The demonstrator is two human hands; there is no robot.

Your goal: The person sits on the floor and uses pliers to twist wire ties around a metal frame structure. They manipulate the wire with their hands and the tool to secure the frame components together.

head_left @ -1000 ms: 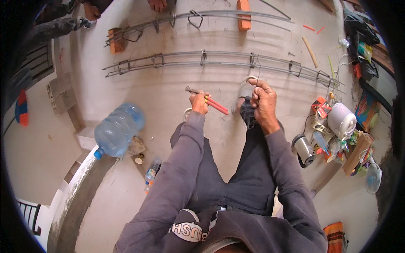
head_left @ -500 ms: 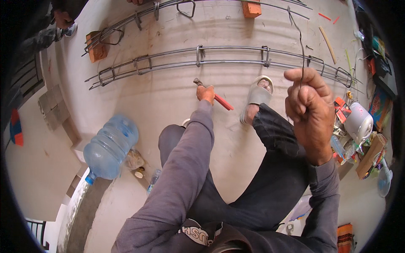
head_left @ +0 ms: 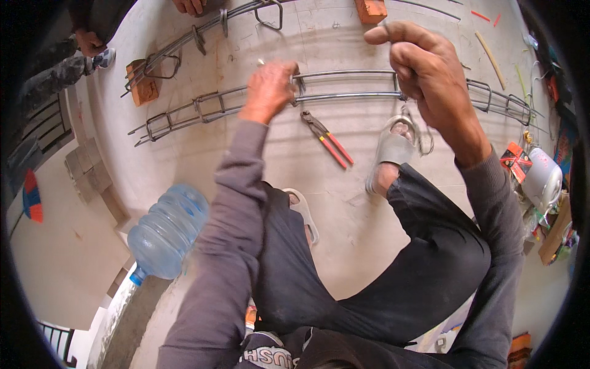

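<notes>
Fingers of left hand [head_left: 268, 89] on rebar cage [head_left: 344, 95], red-handled pliers [head_left: 327, 139] nearby.

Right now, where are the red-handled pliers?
In the head view, the red-handled pliers lie on the concrete floor just this side of the rebar cage, below and right of the left hand and left of the sandalled foot.

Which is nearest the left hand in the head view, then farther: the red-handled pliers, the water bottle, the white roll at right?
1. Red-handled pliers, just right of and below the left hand.
2. Water bottle, lower left.
3. White roll, far right edge.
</notes>
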